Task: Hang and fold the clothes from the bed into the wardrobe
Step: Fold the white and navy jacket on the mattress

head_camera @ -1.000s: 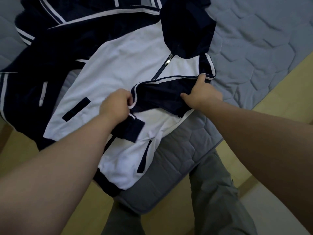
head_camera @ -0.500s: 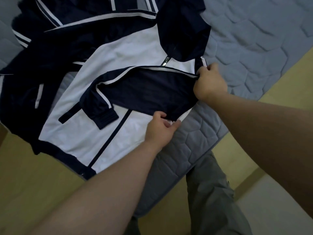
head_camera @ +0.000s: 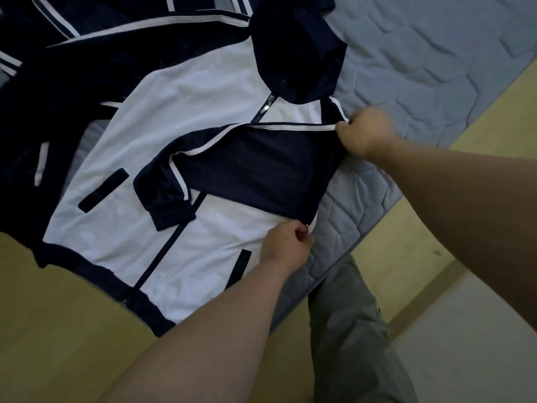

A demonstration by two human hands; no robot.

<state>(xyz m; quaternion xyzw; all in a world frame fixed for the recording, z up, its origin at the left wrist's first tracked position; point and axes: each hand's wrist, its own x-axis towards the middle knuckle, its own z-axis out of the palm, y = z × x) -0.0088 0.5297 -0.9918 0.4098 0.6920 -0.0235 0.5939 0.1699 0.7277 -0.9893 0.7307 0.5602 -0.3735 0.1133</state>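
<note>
Navy-and-white jacket [head_camera: 189, 126] lies flat on the bed [head_camera: 436, 53], hood pointing away. Right hand [head_camera: 366, 132] pinches its shoulder, left hand [head_camera: 286, 242] pinches the side edge closer in, so I'd guess that edge folds inward.

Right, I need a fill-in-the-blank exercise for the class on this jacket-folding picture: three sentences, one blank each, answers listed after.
1. The navy sleeve lies folded across the jacket's ___ front.
2. The left hand pinches the jacket's side edge, and the right hand grips the sleeve fold at the ___.
3. The front shows ___ slanted navy pockets.

Answers: white; shoulder; two.
</note>
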